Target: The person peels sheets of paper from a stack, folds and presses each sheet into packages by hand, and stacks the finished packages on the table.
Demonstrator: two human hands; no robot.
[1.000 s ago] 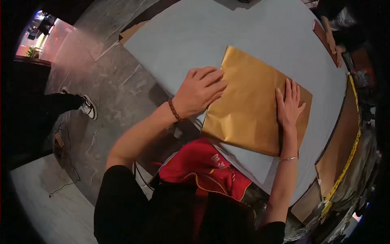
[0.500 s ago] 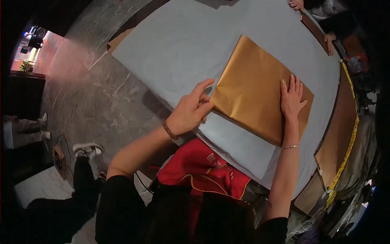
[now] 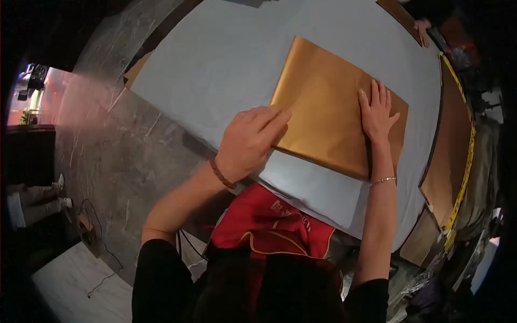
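Note:
A gold sheet (image 3: 328, 107), folded over on itself, lies on the pale grey table covering (image 3: 210, 81). At its lower left edge my left hand (image 3: 250, 137) is closed, thumb and fingers pinching the gold sheet near the corner; the fingertips are partly hidden. My right hand (image 3: 378, 116) lies flat with spread fingers on the right part of the sheet. A red cloth with yellow trim (image 3: 269, 218) hangs in front of me, below the table's near edge.
At the top right another person's hand (image 3: 423, 31) rests by a brown strip (image 3: 401, 19). Brown board (image 3: 447, 145) and a yellow tape (image 3: 467, 172) run down the right side. A person's legs (image 3: 40, 202) and a cable (image 3: 102, 242) are at the left.
My left hand has gone from open beside the sheet's lower left corner to closed on its edge. My right hand stays flat on the sheet. The person walking at the lower left has left the view.

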